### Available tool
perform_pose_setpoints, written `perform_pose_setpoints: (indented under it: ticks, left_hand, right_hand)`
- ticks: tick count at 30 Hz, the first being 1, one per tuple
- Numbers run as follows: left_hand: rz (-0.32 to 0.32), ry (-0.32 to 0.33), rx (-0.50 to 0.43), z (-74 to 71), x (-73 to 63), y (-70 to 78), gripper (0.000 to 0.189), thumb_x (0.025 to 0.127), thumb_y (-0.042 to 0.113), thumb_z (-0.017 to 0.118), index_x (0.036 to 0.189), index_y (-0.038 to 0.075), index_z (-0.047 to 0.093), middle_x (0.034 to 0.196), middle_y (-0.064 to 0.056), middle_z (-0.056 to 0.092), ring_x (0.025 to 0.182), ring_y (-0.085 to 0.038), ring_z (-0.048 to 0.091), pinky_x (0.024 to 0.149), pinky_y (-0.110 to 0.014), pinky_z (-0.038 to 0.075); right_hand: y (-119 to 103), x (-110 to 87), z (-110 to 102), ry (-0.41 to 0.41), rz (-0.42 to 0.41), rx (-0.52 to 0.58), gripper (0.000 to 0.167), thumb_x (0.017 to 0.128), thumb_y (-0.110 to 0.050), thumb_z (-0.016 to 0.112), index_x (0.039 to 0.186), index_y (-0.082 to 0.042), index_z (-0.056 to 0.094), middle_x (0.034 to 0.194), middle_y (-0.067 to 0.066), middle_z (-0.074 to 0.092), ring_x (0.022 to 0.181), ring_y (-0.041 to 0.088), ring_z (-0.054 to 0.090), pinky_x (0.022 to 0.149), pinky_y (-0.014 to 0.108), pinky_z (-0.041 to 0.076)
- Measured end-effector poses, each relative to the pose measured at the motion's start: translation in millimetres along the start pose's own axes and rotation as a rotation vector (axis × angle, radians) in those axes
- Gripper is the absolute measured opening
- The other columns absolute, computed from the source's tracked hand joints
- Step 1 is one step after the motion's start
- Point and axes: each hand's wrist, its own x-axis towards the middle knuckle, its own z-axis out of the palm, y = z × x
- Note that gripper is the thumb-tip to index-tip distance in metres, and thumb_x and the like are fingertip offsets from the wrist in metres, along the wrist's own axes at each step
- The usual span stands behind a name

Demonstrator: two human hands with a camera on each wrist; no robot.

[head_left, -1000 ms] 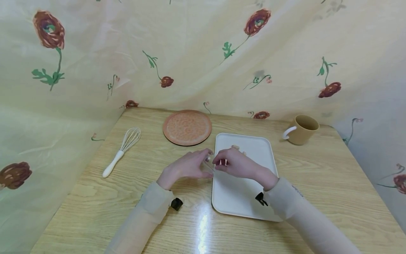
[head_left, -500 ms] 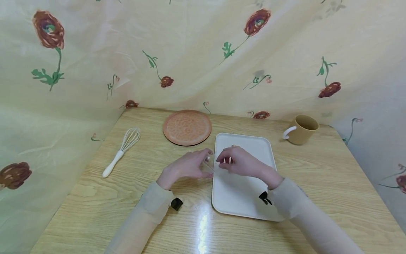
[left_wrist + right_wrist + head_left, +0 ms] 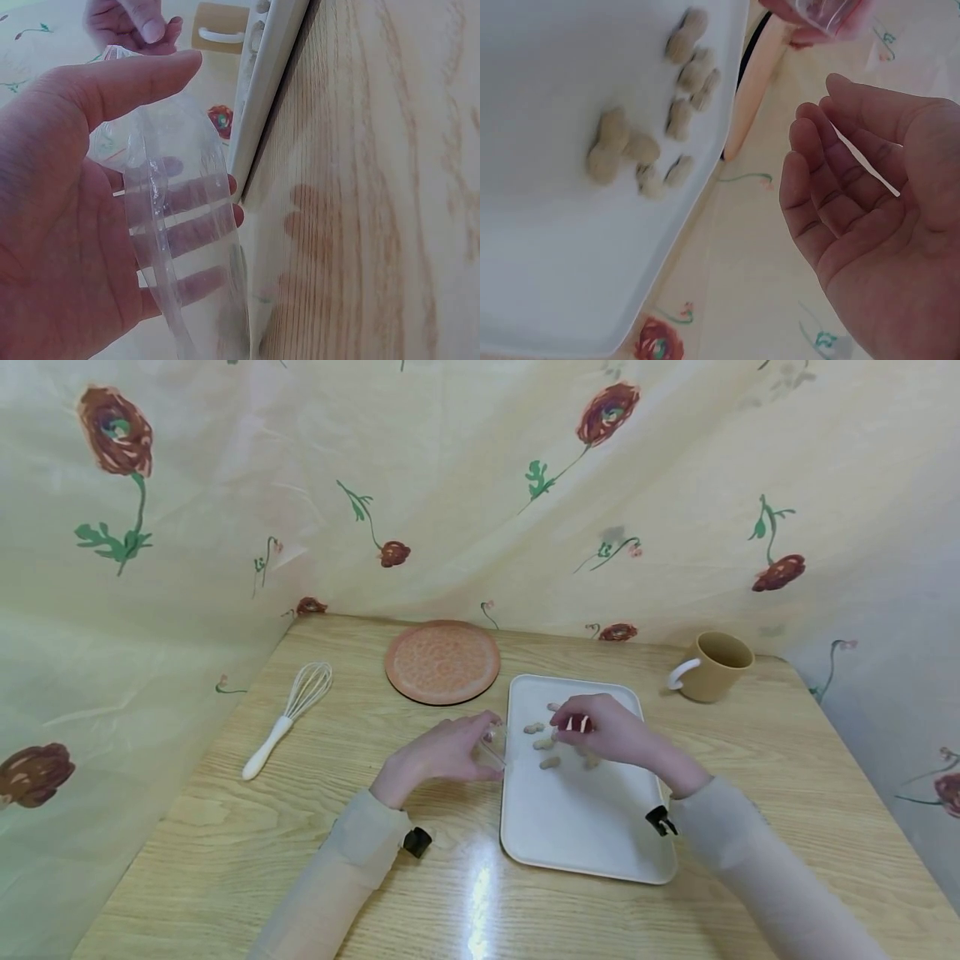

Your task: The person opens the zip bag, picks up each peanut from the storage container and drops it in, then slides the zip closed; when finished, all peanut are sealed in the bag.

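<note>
My left hand (image 3: 448, 752) holds a clear plastic zip bag (image 3: 180, 202) beside the tray's left edge. Through the film its fingers show behind the bag, with the thumb across the near side near the top. My right hand (image 3: 603, 727) hovers over the white tray (image 3: 577, 835), its fingers loosely bent. Nothing shows between those fingers in the right wrist view. Several unshelled peanuts (image 3: 611, 146) lie on the tray under and to the left of the right hand. Whether anything is inside the bag is hard to tell.
A round orange-patterned mat (image 3: 442, 662) lies behind the left hand. A white whisk (image 3: 285, 722) lies at the left of the wooden table (image 3: 420, 910). At the back right stands a tan mug (image 3: 712, 668) with a white handle. Flowered cloth (image 3: 450, 485) hangs behind.
My right hand has moved right, from close to the bag to over the tray, and peanuts it covered now show. The left hand and the bag have stayed in place.
</note>
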Motion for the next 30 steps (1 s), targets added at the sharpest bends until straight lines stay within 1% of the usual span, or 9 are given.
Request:
perform_pose_setpoints:
  ticks: [5, 10, 14, 19, 21, 26, 30]
  left_hand:
    - [-0.006, 0.003, 0.006, 0.6, 0.6, -1.8, 0.074, 0.087, 0.044, 0.075, 0.146, 0.015, 0.042, 0.129, -0.002, 0.062, 0.121, -0.019, 0.055, 0.106, -0.049, 0.036]
    - [-0.003, -0.004, 0.004, 0.7, 1.2, -1.6, 0.075, 0.087, 0.045, 0.075, 0.146, 0.014, 0.042, 0.13, -0.003, 0.062, 0.122, -0.019, 0.055, 0.106, -0.049, 0.036]
    - [-0.001, -0.011, 0.004, 0.5, 1.4, -0.7, 0.075, 0.088, 0.044, 0.074, 0.147, 0.012, 0.041, 0.131, -0.005, 0.061, 0.122, -0.02, 0.055, 0.107, -0.049, 0.036]
    - [-0.006, -0.012, 0.009, 1.2, 1.7, -1.0, 0.074, 0.088, 0.044, 0.074, 0.147, 0.012, 0.041, 0.13, -0.004, 0.062, 0.121, -0.02, 0.055, 0.107, -0.049, 0.036]
    - [-0.008, -0.014, 0.009, 1.4, 1.6, -1.2, 0.074, 0.088, 0.044, 0.074, 0.146, 0.012, 0.041, 0.129, -0.004, 0.062, 0.121, -0.019, 0.055, 0.107, -0.049, 0.036]
    - [-0.009, -0.018, 0.014, 1.2, 1.6, -1.1, 0.074, 0.088, 0.044, 0.074, 0.146, 0.011, 0.041, 0.129, -0.003, 0.062, 0.121, -0.019, 0.056, 0.107, -0.049, 0.036]
    - [-0.009, -0.021, 0.019, 1.3, 1.8, -1.2, 0.074, 0.089, 0.044, 0.074, 0.146, 0.011, 0.041, 0.128, -0.003, 0.062, 0.121, -0.019, 0.056, 0.107, -0.05, 0.036]
  right_hand:
    - [19, -12.8, -7, 0.01, 0.03, 0.011, 0.01, 0.087, 0.002, 0.074, 0.097, 0.001, 0.072, 0.082, -0.002, 0.066, 0.072, 0.014, 0.058, 0.062, 0.026, 0.05]
    - [36, -27.1, -10, -0.029, 0.1, 0.024, 0.009, 0.087, 0.002, 0.073, 0.096, 0.001, 0.07, 0.084, -0.001, 0.065, 0.073, 0.015, 0.057, 0.062, 0.026, 0.05]
    - [45, -37.7, -10, -0.066, 0.146, -0.006, 0.01, 0.087, 0.001, 0.073, 0.097, -0.003, 0.07, 0.085, -0.003, 0.064, 0.075, 0.015, 0.057, 0.064, 0.026, 0.05]
    - [53, -47.4, -5, -0.084, 0.142, -0.036, 0.014, 0.085, 0.003, 0.074, 0.097, -0.005, 0.07, 0.088, -0.001, 0.066, 0.077, 0.015, 0.058, 0.066, 0.028, 0.051]
    - [55, -49.3, -2, -0.088, 0.138, -0.029, 0.015, 0.085, 0.004, 0.074, 0.097, -0.005, 0.07, 0.089, 0.0, 0.066, 0.078, 0.016, 0.058, 0.067, 0.03, 0.051]
    - [59, -51.4, 6, -0.103, 0.15, -0.009, 0.015, 0.086, 0.003, 0.073, 0.098, -0.005, 0.07, 0.09, 0.0, 0.066, 0.079, 0.015, 0.058, 0.068, 0.029, 0.051]
    - [61, -51.1, 11, -0.103, 0.139, -0.004, 0.015, 0.085, 0.003, 0.073, 0.097, -0.005, 0.071, 0.089, -0.001, 0.065, 0.078, 0.013, 0.057, 0.068, 0.028, 0.051]
